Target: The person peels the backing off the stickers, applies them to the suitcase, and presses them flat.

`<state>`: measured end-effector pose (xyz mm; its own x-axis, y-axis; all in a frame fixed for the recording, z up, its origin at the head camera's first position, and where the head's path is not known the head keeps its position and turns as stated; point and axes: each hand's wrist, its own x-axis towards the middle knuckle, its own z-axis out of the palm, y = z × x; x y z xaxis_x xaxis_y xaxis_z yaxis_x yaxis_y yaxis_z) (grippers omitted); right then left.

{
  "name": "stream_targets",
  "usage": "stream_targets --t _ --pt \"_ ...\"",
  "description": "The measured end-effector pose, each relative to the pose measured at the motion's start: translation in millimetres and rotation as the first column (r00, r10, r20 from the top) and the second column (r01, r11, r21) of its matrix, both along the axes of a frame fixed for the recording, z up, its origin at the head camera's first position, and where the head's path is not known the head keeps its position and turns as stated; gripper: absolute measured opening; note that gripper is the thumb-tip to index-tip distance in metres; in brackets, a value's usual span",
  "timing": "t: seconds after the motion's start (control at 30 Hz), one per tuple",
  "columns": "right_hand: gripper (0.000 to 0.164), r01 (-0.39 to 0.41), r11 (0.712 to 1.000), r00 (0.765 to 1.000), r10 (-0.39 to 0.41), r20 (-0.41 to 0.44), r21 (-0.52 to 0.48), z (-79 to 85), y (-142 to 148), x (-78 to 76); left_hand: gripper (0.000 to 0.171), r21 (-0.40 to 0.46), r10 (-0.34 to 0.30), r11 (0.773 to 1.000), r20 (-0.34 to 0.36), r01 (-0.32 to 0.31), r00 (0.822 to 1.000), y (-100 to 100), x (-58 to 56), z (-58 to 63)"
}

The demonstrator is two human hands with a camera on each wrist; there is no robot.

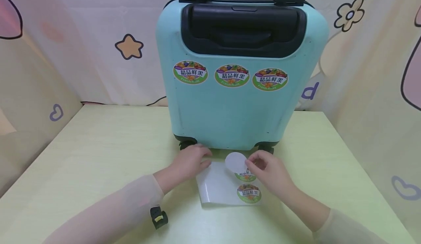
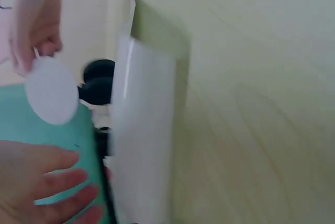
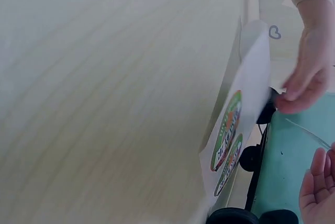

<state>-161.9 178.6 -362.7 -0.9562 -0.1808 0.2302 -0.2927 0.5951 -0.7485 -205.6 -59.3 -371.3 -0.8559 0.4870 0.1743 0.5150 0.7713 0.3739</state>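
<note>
My right hand point(image 1: 271, 172) pinches an oval sticker point(image 1: 235, 162) at its edge, with the white back showing. In the left wrist view that sticker point(image 2: 52, 90) hangs from the right fingers; the right wrist view shows it nearly edge-on. My left hand point(image 1: 189, 162) holds nothing, its fingers loosely bent near the upper left corner of a white sticker sheet point(image 1: 217, 185). On the sheet's right side are two fruit stickers, the lower one point(image 1: 249, 193) whole in view and the upper one point(image 1: 246, 177) partly covered by the lifted sticker.
A light blue suitcase point(image 1: 227, 119) with a black handle panel stands upright behind the sheet. Three oval fruit stickers point(image 1: 232, 76) sit in a row on its front. Black wheels point(image 1: 187, 142) touch the pale table point(image 1: 115, 156). A patterned curtain point(image 1: 98, 53) surrounds the back and sides.
</note>
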Motion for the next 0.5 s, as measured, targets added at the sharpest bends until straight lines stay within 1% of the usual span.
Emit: stream_targets --t 0.07,0.1,0.13,0.17,0.23,0.33,0.43,0.5 --pt "0.004 0.006 1.0 1.0 -0.006 -0.008 -0.01 0.4 -1 -1.2 0.014 0.069 0.0 0.998 -0.089 0.006 0.996 1 6.9 5.9" --pt "0.004 0.008 1.0 1.0 -0.009 -0.014 -0.019 0.7 -1 -1.8 0.013 0.116 -0.002 0.993 -0.114 0.015 0.993 2 10.9 9.4" --pt "0.005 0.01 1.0 1.0 -0.01 -0.021 -0.027 1.3 -2 -2.2 0.012 0.169 -0.011 0.985 -0.118 0.031 0.993 3 15.1 13.0" --pt "0.005 0.011 0.999 0.999 -0.012 -0.03 -0.033 1.9 -3 -2.4 0.012 0.229 -0.028 0.972 -0.1 0.05 0.995 5 19.8 16.8" --pt "0.005 0.014 0.999 0.999 -0.016 -0.042 -0.049 3.5 -5 -2.1 0.012 0.338 -0.072 0.937 -0.048 0.084 0.996 9 30.0 23.4" --pt "0.005 0.015 0.996 0.998 -0.02 -0.056 -0.086 6.5 -12 0.7 0.015 0.464 -0.141 0.879 0.032 0.11 0.989 14 43.4 28.8" --pt "0.005 0.006 0.992 0.998 -0.015 -0.067 -0.13 8.2 -18 3.2 0.019 0.527 -0.17 0.843 0.074 0.106 0.983 16 50.7 30.1" --pt "0.005 -0.005 0.988 0.998 -0.005 -0.066 -0.155 8.9 -21 4.3 0.021 0.547 -0.175 0.831 0.087 0.1 0.981 17 52.4 30.3"
